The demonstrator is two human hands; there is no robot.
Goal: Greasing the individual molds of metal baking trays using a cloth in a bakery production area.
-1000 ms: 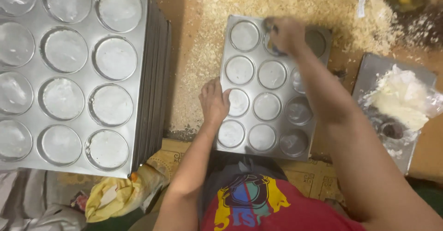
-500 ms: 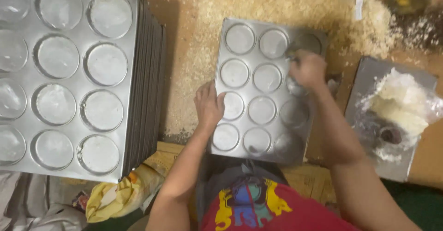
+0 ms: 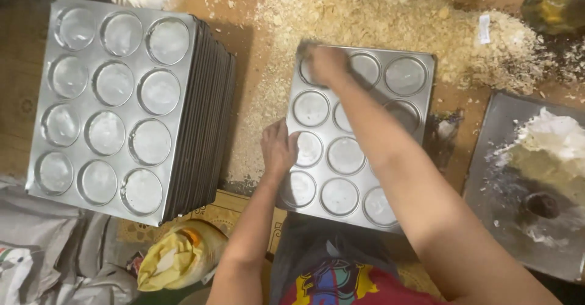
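Observation:
A metal baking tray (image 3: 420, 92) with round cups lies in front of me on the crumb-strewn surface. My left hand (image 3: 279, 149) rests flat on the tray's left edge, fingers closed, holding it down. My right hand (image 3: 326, 63) reaches across to the far left cup and presses into it; it is blurred, and whether something is between the fingers cannot be made out. The cups look smeared with a whitish film.
A tall stack of like trays (image 3: 109, 107) stands at the left. A flat metal sheet (image 3: 496, 177) at the right carries a lump of white fat (image 3: 551, 146). Crumbs (image 3: 390, 18) cover the far surface. A yellow bag (image 3: 173, 259) lies near my left elbow.
My right hand went from the far right cup down to the right column's second cup, then across to the far left cup. The left hand stayed on the tray's edge.

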